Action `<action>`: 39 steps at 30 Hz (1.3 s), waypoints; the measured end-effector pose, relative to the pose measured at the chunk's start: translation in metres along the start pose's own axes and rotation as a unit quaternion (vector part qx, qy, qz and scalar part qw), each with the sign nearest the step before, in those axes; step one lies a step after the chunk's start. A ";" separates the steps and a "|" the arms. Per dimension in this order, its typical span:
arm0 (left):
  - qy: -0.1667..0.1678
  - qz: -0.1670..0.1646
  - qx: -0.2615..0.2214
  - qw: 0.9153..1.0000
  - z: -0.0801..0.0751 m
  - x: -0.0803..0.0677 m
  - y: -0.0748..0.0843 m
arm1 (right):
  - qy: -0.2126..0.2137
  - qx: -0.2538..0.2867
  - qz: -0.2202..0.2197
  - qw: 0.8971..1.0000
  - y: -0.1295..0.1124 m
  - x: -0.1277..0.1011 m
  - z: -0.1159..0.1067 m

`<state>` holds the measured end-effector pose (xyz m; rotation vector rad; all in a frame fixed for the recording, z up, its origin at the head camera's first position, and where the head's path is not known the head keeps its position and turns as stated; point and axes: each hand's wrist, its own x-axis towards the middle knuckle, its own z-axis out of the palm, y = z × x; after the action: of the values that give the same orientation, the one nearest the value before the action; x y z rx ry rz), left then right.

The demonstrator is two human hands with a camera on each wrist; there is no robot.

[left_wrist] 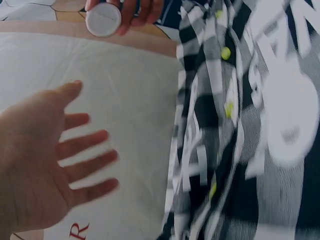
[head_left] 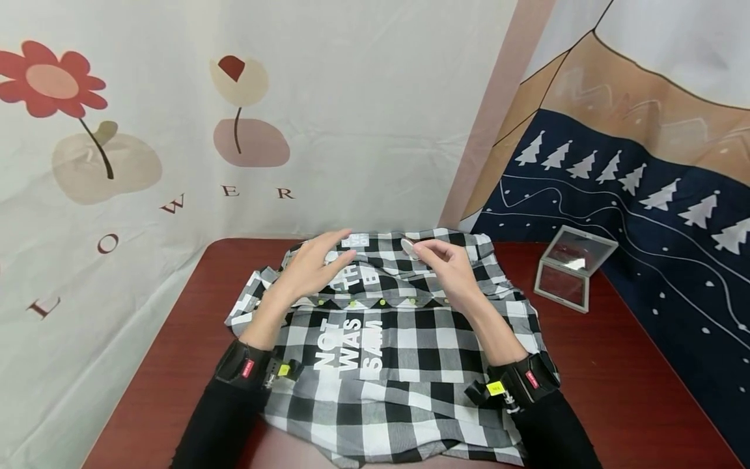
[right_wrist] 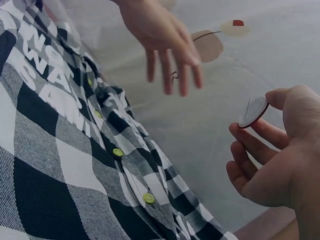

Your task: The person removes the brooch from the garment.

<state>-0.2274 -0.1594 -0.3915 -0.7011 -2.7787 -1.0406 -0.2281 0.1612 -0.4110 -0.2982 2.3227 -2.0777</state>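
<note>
A black-and-white checked shirt (head_left: 422, 352) with white lettering and lime-green buttons (right_wrist: 148, 198) lies spread on the table. Between thumb and fingers, my right hand (head_left: 452, 268) pinches a small round pin badge (right_wrist: 254, 111) above the shirt's far part. The badge shows a white face, a red edge and a thin pin standing off it. My left hand (head_left: 312, 266) hovers over the shirt's far left side. Its fingers are spread and hold nothing, as the left wrist view shows. The badge's other face is hidden.
At the right of the reddish-brown table (head_left: 609, 365) stands a hinged, opened case (head_left: 561, 286) with clear or mirrored panels. A white printed curtain (head_left: 375, 130) hangs behind, and a navy tree-patterned cloth (head_left: 662, 260) hangs at the right.
</note>
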 end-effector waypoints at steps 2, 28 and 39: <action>0.039 0.019 -0.023 0.999 0.006 0.003 0.005 | -0.008 0.005 0.002 1.000 0.001 -0.001 0.000; 0.096 0.128 -0.139 0.977 0.038 0.007 0.040 | -0.127 0.154 0.052 0.979 -0.013 -0.006 0.000; 0.075 0.132 -0.145 0.978 0.041 0.008 0.043 | -0.183 0.161 0.055 0.968 -0.012 -0.004 0.002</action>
<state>-0.2124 -0.1012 -0.3947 -0.9491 -2.3515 -1.3885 -0.2221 0.1592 -0.3999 -0.4809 1.7292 -2.0882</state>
